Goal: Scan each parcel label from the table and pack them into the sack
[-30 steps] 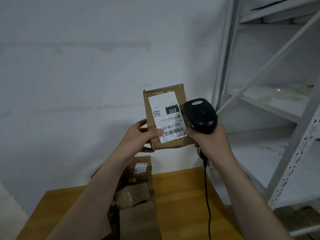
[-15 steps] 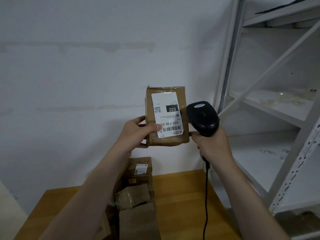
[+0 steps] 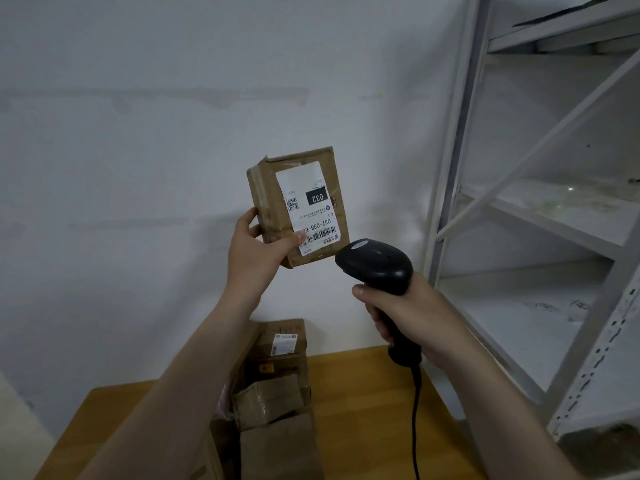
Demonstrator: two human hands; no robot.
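I'm holding the parcel (image 3: 298, 206) up in the air above the table (image 3: 363, 393) with my left hand (image 3: 256, 251), thumb pinching the front lower corner and fingers wrapping behind. My right hand (image 3: 412, 313) is gripping the scanner (image 3: 375, 266) by its handle. Its head is sitting just below and right of the parcel, apart from it.

Risks:
- My thumb is lying on the edge of the label (image 3: 310, 209), just beside the barcode (image 3: 320, 234), so it may be blocking the read.
- The scanner is looking low, so the beam may be missing the code.
- I'm gripping the parcel at one corner only and it's tilting, so it could be slipping down onto the other parcels (image 3: 273, 375).
- The cable (image 3: 415, 410) is hanging over the table and might be snagging.

Hidden or unclear:
- The sack is not showing anywhere.
- The scanner window is facing away from me and the trigger finger is hidden.
- My forearm is covering part of the pile, and the frame edge is cutting it off.
- The small label print is unreadable.
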